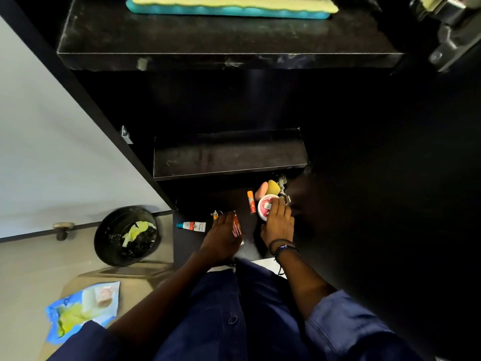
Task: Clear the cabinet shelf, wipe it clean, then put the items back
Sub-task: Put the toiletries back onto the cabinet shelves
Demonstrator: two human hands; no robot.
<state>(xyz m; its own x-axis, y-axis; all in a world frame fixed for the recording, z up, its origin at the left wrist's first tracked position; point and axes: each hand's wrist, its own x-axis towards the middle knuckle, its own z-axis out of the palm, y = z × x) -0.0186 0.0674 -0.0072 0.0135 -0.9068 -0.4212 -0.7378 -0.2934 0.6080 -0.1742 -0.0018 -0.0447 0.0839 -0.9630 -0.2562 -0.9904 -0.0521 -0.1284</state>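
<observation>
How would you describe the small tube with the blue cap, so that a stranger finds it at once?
Look into the black cabinet, at its lowest shelf near the floor. At the shelf's left end, just left of the left hand, lies a small tube. It alone is white with a teal-blue cap, unlike the red tube in that hand.

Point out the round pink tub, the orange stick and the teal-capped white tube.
round pink tub (263, 211): head view, bare left of lid.
orange stick (251, 202): head view, middle of body.
white tube (195, 226): head view, middle of white body.
</observation>
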